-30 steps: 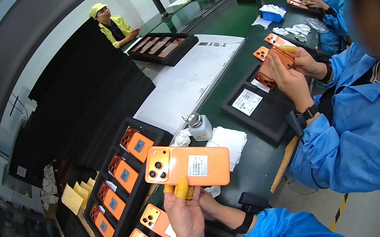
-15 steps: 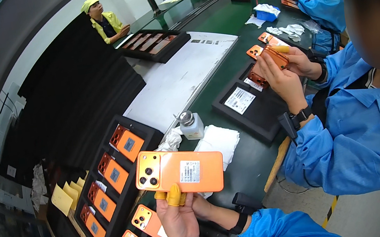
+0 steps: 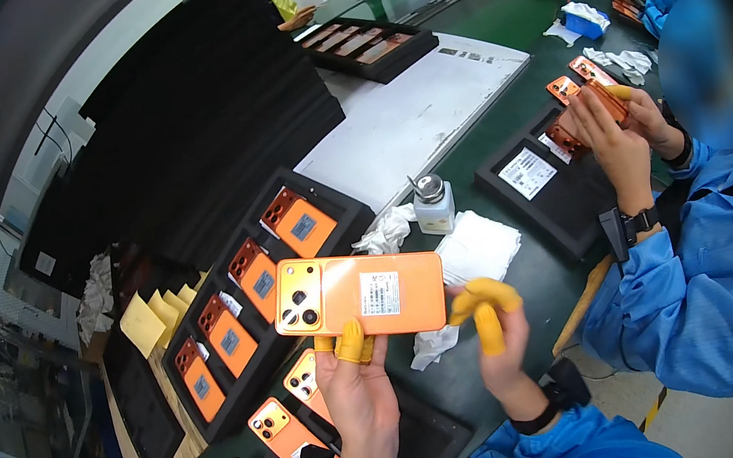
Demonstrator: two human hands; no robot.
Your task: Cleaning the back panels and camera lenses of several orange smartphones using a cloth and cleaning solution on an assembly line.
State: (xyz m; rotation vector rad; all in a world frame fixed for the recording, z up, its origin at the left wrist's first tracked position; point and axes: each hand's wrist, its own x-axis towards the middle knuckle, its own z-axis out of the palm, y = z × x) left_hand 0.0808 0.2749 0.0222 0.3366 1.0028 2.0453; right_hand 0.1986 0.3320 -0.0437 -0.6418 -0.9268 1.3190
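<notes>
While lying crosswise, the orange phone point(image 3: 358, 294) points lens-end left.

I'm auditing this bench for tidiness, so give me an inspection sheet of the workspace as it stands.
Surface: green bench, partly covered by a white sheet.
Job's things: orange phone, back up, camera cluster at left.
Clutter: black tray of orange phones, white cloths, small dispenser bottle, stacked black trays.
Grippers: left hand holds the phone from below; right hand, in yellow finger cots, at its right end.
Cables: nothing seen.
Surroundings: co-worker's hands holding another phone.
</notes>
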